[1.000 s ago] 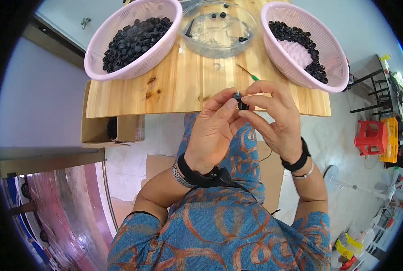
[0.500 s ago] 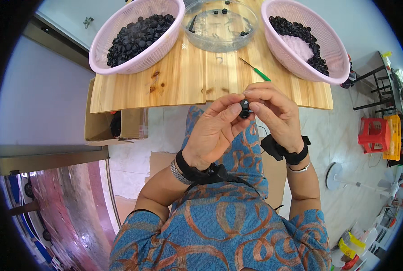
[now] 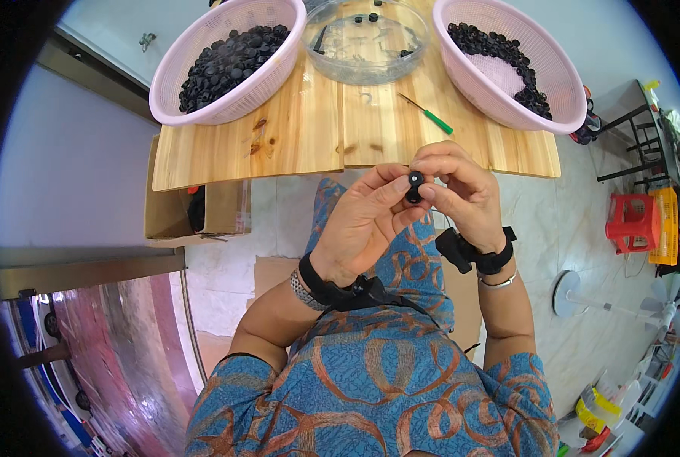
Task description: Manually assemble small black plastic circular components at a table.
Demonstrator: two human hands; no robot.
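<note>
Pale, knotty wooden boards form the table (image 3: 302, 133), which spans the upper part of the view. On its left stands an oval pink plastic mesh basket (image 3: 174, 68) heaped with small black round pieces (image 3: 233, 68); a second pink mesh basket (image 3: 496, 72) with fewer black pieces stands on the right. Between them sits a round clear plastic tray (image 3: 363, 75), and nearer the person lies a green-handled screwdriver (image 3: 428, 115), its metal tip slanting away to the left.

Just off the near edge, a pair of small round black parts (image 3: 415, 187) is held between the fingertips. Its long axis runs nearly straight from the table toward the person's body; the farther part shows a pale dot facing up. The left hand (image 3: 361, 221) pinches the pair from the left, while the right hand (image 3: 466, 194) grasps it from the right.
</note>
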